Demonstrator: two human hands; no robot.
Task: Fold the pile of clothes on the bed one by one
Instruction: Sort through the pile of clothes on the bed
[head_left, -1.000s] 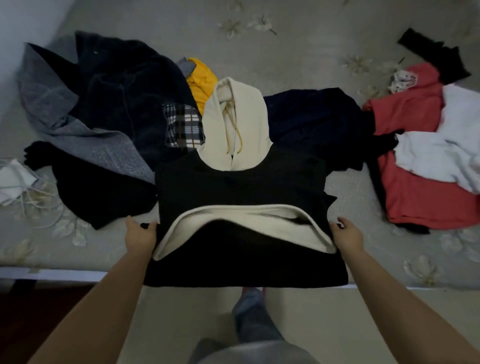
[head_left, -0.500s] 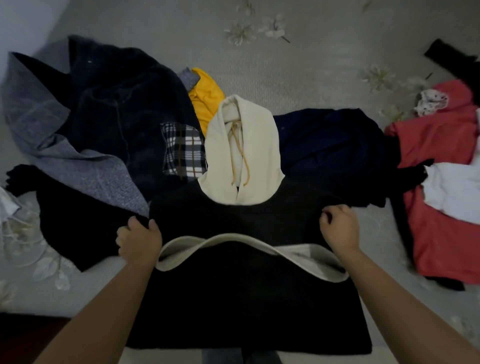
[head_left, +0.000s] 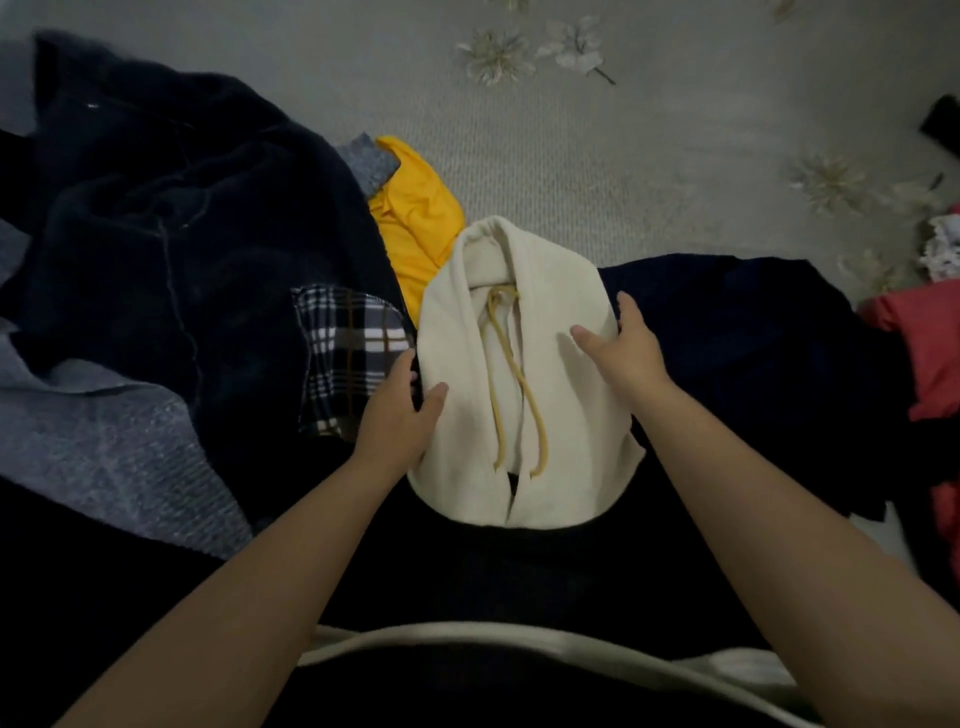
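A black hoodie (head_left: 519, 582) lies flat in front of me on the bed, its body folded with a cream lining edge (head_left: 519, 636) showing near the bottom. Its cream hood (head_left: 550, 364) with tan drawstrings points away from me. My left hand (head_left: 397, 410) holds the hood's left edge, thumb on top and fingers under the edge. My right hand (head_left: 623, 343) holds the hood's right edge the same way, thumb on the cream cloth.
A heap of dark navy and grey clothes (head_left: 156, 249) lies at the left, with a plaid patch (head_left: 348, 369) and a yellow garment (head_left: 415, 213). A navy garment (head_left: 737, 338) and red cloth (head_left: 924, 348) lie at the right. Grey floral bedspread (head_left: 623, 140) stretches beyond.
Both hands left the sides of the folded black body and moved forward to the cream hood, now holding its two edges. The view moved closer.
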